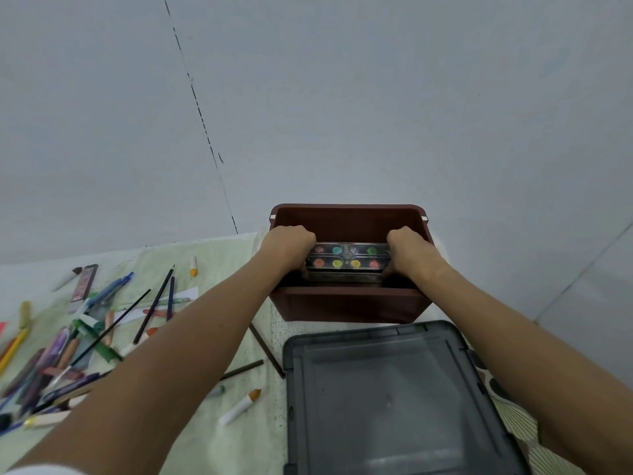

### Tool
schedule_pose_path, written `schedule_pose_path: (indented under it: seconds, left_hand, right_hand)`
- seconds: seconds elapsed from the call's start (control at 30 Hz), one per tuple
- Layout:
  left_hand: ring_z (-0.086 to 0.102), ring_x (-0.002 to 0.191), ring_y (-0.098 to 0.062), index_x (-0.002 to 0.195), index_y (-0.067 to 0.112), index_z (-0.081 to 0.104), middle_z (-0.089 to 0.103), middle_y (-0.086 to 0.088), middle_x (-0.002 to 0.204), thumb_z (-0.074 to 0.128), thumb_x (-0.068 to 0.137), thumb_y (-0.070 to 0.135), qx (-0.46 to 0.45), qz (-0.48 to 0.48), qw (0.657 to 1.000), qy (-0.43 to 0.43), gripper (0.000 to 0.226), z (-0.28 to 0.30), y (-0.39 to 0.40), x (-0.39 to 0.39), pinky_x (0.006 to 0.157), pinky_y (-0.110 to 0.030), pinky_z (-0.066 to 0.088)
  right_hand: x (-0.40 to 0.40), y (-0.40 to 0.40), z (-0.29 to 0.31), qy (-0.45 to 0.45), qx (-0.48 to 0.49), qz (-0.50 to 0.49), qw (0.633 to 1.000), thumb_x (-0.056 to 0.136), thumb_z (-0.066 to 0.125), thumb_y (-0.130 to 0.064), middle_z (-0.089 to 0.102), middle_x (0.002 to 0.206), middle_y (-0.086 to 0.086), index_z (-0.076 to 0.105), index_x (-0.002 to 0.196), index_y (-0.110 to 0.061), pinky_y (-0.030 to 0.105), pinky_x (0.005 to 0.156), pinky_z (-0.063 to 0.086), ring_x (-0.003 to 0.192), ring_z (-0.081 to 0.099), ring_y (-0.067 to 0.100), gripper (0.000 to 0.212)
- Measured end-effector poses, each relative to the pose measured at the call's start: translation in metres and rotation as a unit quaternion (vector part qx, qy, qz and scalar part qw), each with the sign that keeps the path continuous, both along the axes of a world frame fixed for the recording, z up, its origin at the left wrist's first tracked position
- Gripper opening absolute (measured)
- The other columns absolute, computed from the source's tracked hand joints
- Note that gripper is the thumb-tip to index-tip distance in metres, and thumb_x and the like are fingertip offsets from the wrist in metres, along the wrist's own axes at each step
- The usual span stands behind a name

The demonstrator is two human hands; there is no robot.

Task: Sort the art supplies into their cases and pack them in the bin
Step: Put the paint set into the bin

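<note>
A dark red-brown bin (pixel 349 305) stands on the far side of the cloth. Inside its mouth sits a clear-lidded paint case (pixel 347 260) with two rows of coloured paint pans. My left hand (pixel 287 246) grips the case's left end and my right hand (pixel 409 250) grips its right end, both reaching over the bin's near wall. A heap of loose pencils, pens and crayons (pixel 68 341) lies on the pale green cloth at the left. A white crayon with an orange tip (pixel 239 406) lies nearer the middle.
A grey translucent lid or flat case (pixel 394 399) lies in front of the bin at the lower right. Two dark brown sticks (pixel 265 349) lie between it and my left forearm. A plain grey wall rises behind the bin.
</note>
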State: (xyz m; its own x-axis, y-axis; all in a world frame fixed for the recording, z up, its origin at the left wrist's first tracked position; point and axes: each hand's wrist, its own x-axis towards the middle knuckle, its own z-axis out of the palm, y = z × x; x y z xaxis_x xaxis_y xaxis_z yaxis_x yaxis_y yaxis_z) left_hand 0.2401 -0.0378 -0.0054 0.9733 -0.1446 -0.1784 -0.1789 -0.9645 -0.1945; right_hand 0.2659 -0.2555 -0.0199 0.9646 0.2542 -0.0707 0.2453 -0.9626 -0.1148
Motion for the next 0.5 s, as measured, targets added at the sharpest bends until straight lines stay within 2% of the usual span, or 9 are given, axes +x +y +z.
schedule_pose_path:
  seconds: [0.07,0.2,0.3,0.5]
  left_hand:
    - [0.064,0.092,-0.028,0.113,0.012,0.06,0.064,-0.009,0.105,0.082,0.07,0.038,-0.009,0.005,1.0,0.001,0.055,0.0004,0.001,0.0008,0.066,-0.034,0.046]
    - [0.064,0.087,-0.026,0.112,0.011,0.063,0.066,-0.008,0.101,0.082,0.072,0.03,-0.017,0.012,1.0,0.013,0.048,0.001,0.0028,0.0051,0.07,-0.035,0.054]
    - [0.064,0.088,-0.025,0.112,0.01,0.062,0.065,-0.009,0.102,0.079,0.076,0.025,-0.011,0.008,1.0,0.013,0.043,0.0002,0.0009,0.0057,0.07,-0.034,0.052]
    - [0.063,0.093,-0.026,0.118,0.011,0.058,0.063,-0.009,0.109,0.069,0.084,0.026,0.022,-0.024,0.999,-0.005,0.038,-0.0026,-0.0018,-0.0023,0.07,-0.034,0.05]
  right_hand:
    - [0.0005,0.0002,-0.0006,0.0,-0.003,-0.001,1.0,0.078,0.076,-0.011,0.063,0.096,0.009,0.06,0.097,-0.008,0.032,0.063,0.047,0.081,0.063,0.026,0.025]
    - [0.0001,-0.0008,0.0003,-0.002,-0.014,0.006,1.0,0.079,0.076,-0.014,0.062,0.099,0.009,0.061,0.101,-0.007,0.033,0.065,0.047,0.087,0.064,0.029,0.028]
    - [0.0001,-0.0014,0.0007,-0.002,-0.034,0.02,0.999,0.079,0.076,-0.018,0.061,0.104,0.01,0.061,0.105,-0.007,0.036,0.071,0.052,0.091,0.064,0.03,0.032]
    - [-0.0024,0.0016,0.0045,0.022,-0.042,0.02,0.999,0.073,0.083,-0.025,0.061,0.105,0.01,0.06,0.106,-0.005,0.038,0.075,0.054,0.091,0.065,0.03,0.045]
